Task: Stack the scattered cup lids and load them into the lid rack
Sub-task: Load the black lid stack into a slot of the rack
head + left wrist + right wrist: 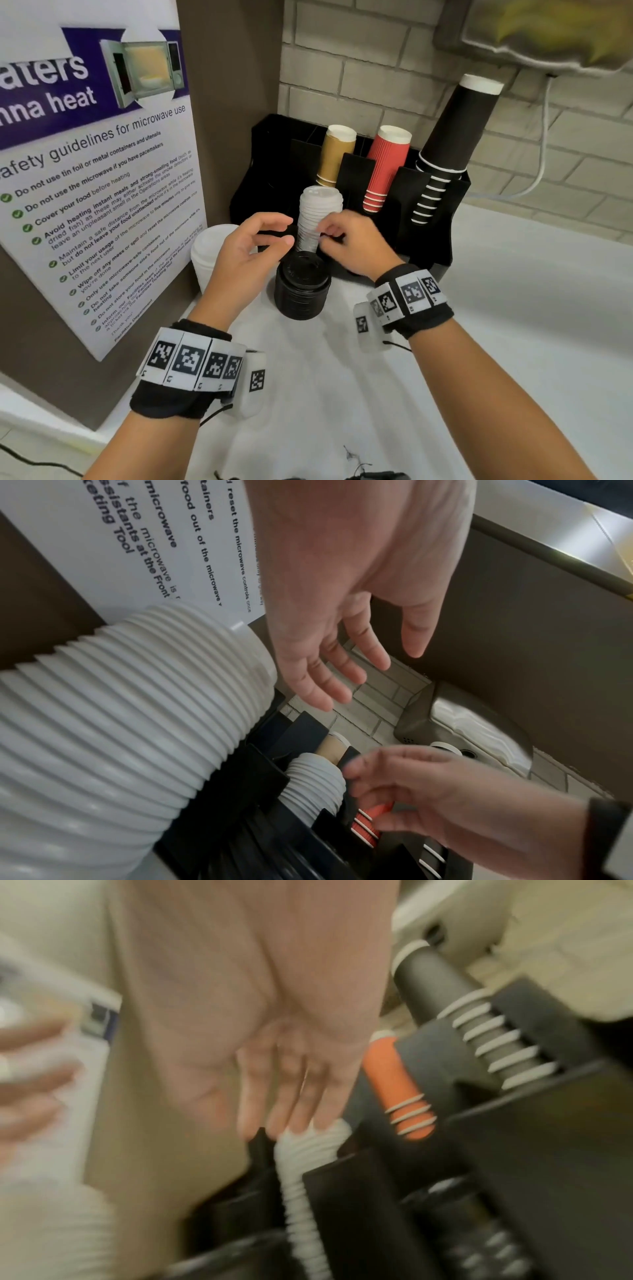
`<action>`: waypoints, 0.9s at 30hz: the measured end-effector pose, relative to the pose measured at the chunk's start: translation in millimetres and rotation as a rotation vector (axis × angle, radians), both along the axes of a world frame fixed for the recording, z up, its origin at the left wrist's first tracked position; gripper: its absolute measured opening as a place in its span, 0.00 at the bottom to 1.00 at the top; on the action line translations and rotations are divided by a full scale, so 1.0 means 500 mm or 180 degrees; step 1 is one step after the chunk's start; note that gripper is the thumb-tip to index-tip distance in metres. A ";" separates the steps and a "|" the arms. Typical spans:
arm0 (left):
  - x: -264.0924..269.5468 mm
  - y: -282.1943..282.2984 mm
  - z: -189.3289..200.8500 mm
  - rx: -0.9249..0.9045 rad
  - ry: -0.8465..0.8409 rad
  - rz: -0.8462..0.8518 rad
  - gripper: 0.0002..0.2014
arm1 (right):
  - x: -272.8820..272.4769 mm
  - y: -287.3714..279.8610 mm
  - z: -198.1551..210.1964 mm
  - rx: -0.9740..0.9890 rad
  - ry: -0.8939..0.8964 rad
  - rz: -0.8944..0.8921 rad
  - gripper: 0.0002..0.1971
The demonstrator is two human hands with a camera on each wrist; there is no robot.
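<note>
Three lid stacks show. Tall white stack [318, 216] stands upright in the rack [428, 219], front-left slot, poking well above its rim. Black stack [302, 287] sits on the counter [513, 308] just in front of the rack, below the white stack. Second white stack [209, 253] stands on the counter left of the rack, near the poster [96, 178]; it fills the left wrist view [137, 723] close up.

Right hand [356, 243] is at the white stack's right side, approx mid-height, fingertips [301, 1118] straight and touching the ribbed edge in the right wrist view; grip loose, nothing held. That view is blurred, so contact isn't fully certain. Left hand [253, 246] hovers just left of the same stack, above the black stack, fingers loosely spread and slightly bent, holding nothing; left wrist view shows fingers [342, 666] straight and apart w/ a clear gap to any lid.

Behind the white stack, rack slots hold upside-down cups: tan cups [334, 154] directly behind, red cups [383, 168] to the right, black cups [448, 144] at the rack's far right, leaning. Both wrists wear bands w/ printed markers [191, 363]. White cable [543, 164] hangs on the brick wall right of the rack.
</note>
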State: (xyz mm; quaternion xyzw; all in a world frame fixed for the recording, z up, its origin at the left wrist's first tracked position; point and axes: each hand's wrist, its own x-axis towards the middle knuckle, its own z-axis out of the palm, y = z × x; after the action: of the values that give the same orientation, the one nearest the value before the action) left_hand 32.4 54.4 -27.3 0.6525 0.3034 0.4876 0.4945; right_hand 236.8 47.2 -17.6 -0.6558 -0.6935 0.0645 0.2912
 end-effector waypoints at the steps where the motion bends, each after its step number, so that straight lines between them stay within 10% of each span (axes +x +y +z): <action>1: -0.001 0.002 -0.002 -0.0012 -0.0039 -0.0007 0.13 | -0.017 -0.002 -0.004 -0.0330 0.0038 0.0263 0.18; 6: -0.013 0.008 -0.011 -0.0007 -0.0034 0.0008 0.12 | -0.056 0.007 -0.051 -0.1433 -0.0438 0.0522 0.45; 14: -0.028 0.009 -0.013 -0.0053 0.0014 0.0029 0.11 | -0.054 0.016 -0.069 -0.1331 -0.0382 0.0349 0.43; 18: -0.023 0.003 -0.010 -0.0058 0.0046 0.0018 0.16 | -0.038 -0.010 -0.022 -0.0668 0.0294 0.0232 0.39; 23: 0.003 -0.017 -0.011 -0.0258 0.0075 -0.0581 0.45 | -0.054 -0.079 0.036 -0.0293 0.2115 0.0644 0.32; 27: 0.029 -0.032 -0.013 -0.0110 -0.0198 -0.0796 0.45 | -0.067 -0.115 0.040 -0.0247 0.2538 0.0794 0.30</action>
State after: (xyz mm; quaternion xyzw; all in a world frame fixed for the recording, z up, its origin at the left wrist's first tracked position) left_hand 46.9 38.4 -33.8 0.6612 0.2125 0.4368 0.5717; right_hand 203.5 -10.4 2.4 -0.5008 -0.5977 0.3742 0.5019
